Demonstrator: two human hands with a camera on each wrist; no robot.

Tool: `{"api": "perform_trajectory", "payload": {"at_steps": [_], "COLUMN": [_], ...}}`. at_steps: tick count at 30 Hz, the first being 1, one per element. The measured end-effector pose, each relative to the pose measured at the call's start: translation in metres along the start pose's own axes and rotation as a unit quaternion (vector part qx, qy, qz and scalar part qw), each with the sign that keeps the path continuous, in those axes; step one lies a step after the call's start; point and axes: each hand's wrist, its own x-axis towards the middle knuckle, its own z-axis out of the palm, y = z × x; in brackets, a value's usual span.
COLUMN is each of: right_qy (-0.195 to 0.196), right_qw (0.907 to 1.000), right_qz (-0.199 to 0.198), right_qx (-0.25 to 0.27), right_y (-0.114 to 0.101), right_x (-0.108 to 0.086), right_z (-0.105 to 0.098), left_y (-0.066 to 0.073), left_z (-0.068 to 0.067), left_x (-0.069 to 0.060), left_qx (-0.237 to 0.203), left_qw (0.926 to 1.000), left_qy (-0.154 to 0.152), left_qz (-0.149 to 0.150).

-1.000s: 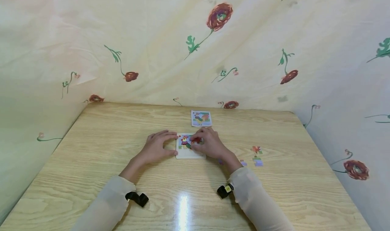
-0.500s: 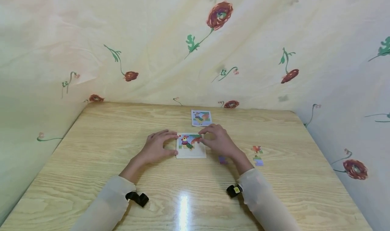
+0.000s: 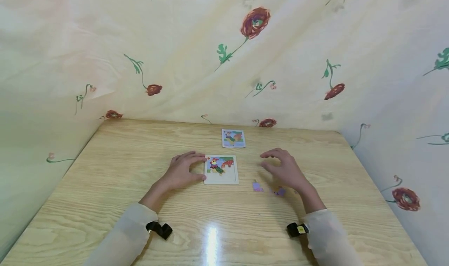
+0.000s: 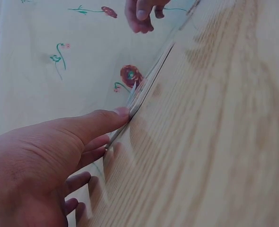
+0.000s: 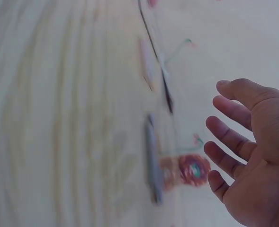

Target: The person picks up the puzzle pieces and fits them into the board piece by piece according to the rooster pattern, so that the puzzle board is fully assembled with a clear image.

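Observation:
A jigsaw puzzle board with a white frame lies flat on the table, partly filled with a rooster picture. My left hand rests against its left edge, thumb and index fingertip touching the edge apart from each other. In the left wrist view the thumb meets the board's thin edge. My right hand is in the air right of the board, thumb and fingers apart, holding nothing. Below it lie a purple puzzle piece and a second purple-and-orange piece. The right hand and forearm hide the table behind them.
A rooster picture card lies behind the board. The wooden table meets a flowered cloth at its back and sides. Blurred pieces stand out edge-on in the right wrist view.
My right hand has left the board's upper right part and moved right, over the loose pieces. A red-and-green part of the picture now shows where it was. The left hand stays put.

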Motion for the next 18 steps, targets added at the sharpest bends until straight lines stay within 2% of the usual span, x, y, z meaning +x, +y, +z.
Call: {"api": "perform_trajectory", "payload": {"at_steps": [6,13,18], "right_qy": [0.026,0.032,0.046], "right_qw": [0.9995,0.9978,0.9957], "right_qz": [0.009,0.054,0.072], "right_qx": [-0.017,-0.021,-0.036], "right_y": [0.011,0.024,0.040], "right_x": [-0.013,-0.029,-0.042], "right_z": [-0.025,-0.046,-0.056], "left_y": [-0.002,-0.001,-0.001], "left_z": [0.000,0.000,0.001], "left_x": [0.000,0.000,0.000], "left_qx": [-0.001,-0.003,-0.001], "left_qw": [1.0000,1.0000,1.0000], "left_qy": [0.000,0.002,0.001], "left_qz": [0.000,0.004,0.002]}}
